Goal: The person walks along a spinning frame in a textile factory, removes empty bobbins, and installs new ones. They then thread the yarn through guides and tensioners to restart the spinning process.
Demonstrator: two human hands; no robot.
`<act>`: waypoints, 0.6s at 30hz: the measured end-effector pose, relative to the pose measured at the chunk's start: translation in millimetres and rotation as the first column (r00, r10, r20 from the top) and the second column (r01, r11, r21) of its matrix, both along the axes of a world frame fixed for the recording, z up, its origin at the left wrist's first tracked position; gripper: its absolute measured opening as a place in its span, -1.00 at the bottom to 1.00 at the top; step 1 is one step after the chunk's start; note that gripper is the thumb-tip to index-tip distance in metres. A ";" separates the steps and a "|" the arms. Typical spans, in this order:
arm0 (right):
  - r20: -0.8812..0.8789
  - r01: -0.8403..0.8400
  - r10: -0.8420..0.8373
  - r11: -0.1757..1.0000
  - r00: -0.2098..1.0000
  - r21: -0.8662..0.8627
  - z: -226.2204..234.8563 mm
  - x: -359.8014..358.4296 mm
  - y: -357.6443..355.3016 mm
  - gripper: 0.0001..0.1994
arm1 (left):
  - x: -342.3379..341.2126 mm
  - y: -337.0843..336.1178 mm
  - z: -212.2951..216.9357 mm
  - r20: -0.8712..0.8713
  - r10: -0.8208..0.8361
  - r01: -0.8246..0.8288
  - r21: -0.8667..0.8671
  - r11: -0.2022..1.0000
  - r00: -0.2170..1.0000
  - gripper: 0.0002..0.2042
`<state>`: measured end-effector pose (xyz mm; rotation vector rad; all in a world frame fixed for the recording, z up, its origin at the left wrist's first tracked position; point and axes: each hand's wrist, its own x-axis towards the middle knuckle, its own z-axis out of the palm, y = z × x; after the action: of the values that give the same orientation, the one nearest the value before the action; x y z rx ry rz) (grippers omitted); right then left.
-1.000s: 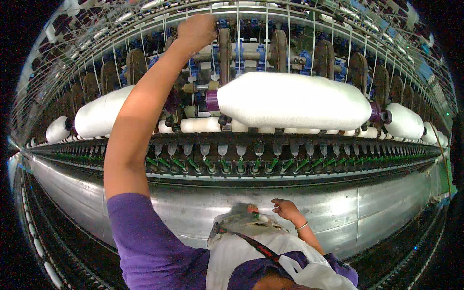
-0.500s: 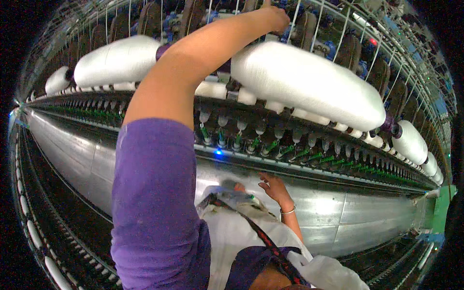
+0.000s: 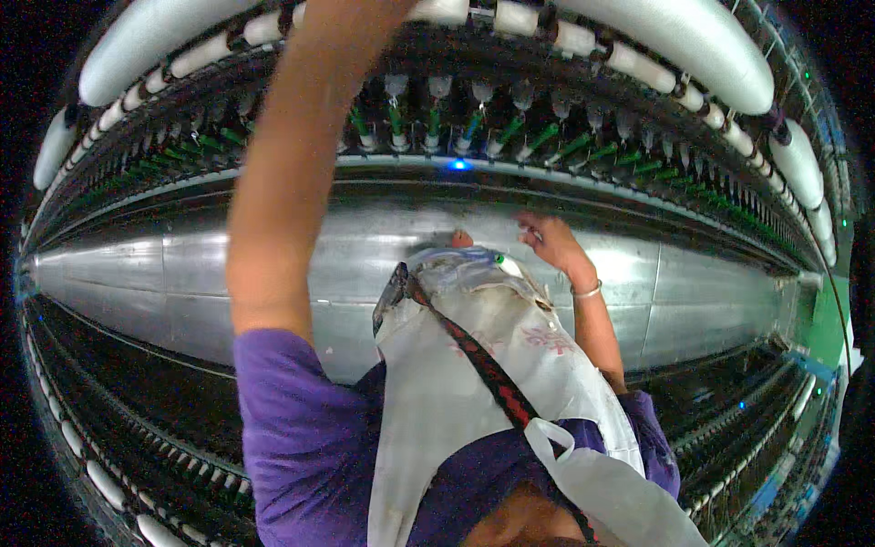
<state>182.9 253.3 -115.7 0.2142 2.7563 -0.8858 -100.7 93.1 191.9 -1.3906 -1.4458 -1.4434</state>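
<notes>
White yarn rolls [image 3: 697, 46] line the upper edge, above green spindles [image 3: 538, 142]. Right hand [image 3: 554, 244]: fingers loosely apart before the metal panel [image 3: 702, 278]. Left hand beyond my view; I cannot tell its grip.

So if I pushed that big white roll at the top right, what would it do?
The big white roll would probably turn or roll, because its long body looks round. Its outside might feel soft and dent, since it looks like wound fibre with no hard shell showing. It likely wouldn't flop, as it looks thick and plump.
</notes>
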 end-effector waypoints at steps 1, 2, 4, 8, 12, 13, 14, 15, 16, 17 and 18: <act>0.011 -0.018 0.017 1.000 1.000 0.023 4.8 -4.6 -2.8 -0.65 | 24.4 -16.9 -44.6 0.169 -0.006 -0.004 0.059 0.998 0.986 -0.83; 0.006 -0.011 0.011 0.999 1.000 0.045 8.4 -12.1 -6.1 -0.65 | 48.8 -32.6 -95.5 0.320 -0.016 -0.022 0.116 0.993 0.947 -0.90; -0.032 0.017 -0.016 0.999 0.999 0.045 18.8 -24.2 -9.1 -0.64 | 90.7 -68.2 -175.4 0.573 0.076 0.030 -0.173 0.984 0.816 -0.93; -0.101 0.049 -0.050 0.999 0.994 -0.011 29.0 -40.2 -15.4 -0.65 | 144.5 -142.1 -323.5 0.636 0.179 0.636 -0.769 0.064 0.751 -0.69; -0.161 -0.028 0.021 0.999 0.987 -0.046 11.5 -44.0 -36.6 -0.65 | 196.2 -194.0 -442.7 0.922 0.381 0.927 -0.203 0.316 0.072 -0.67; -0.161 -0.040 0.033 0.998 0.986 -0.038 4.1 -43.6 -42.4 -0.65 | 201.4 -200.2 -464.4 0.893 0.414 0.891 -0.032 0.453 -0.179 -0.64; -0.199 -0.064 0.047 0.995 0.979 -0.081 -4.2 -43.5 -48.0 -0.70 | 205.8 -205.1 -477.7 0.869 0.408 0.876 0.059 0.478 -0.281 -0.61; -0.197 0.009 -0.033 0.993 0.980 -0.120 -11.9 -44.5 -50.6 -0.71 | 207.3 -208.0 -484.6 0.803 0.457 0.862 0.132 0.489 -0.383 -0.58; -0.190 0.079 -0.109 0.985 0.976 -0.155 -19.7 -46.9 -52.1 -0.72 | 205.0 -207.2 -485.0 0.815 0.479 0.897 0.107 0.430 -0.327 -0.59; -0.192 0.125 -0.163 0.972 0.968 -0.197 -26.4 -49.7 -51.1 -0.73 | 199.6 -205.3 -478.0 0.857 0.487 0.952 0.016 0.306 -0.171 -0.60; -0.290 0.210 -0.298 0.931 0.909 -0.298 -32.4 -56.2 -49.5 -0.77 | 192.8 -200.9 -465.7 0.895 0.443 0.980 -0.136 0.146 0.058 -0.61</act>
<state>126.7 203.8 -148.1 0.4231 2.9117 -1.4666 92.0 -107.8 -273.7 -1.5730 -3.7463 -2.1781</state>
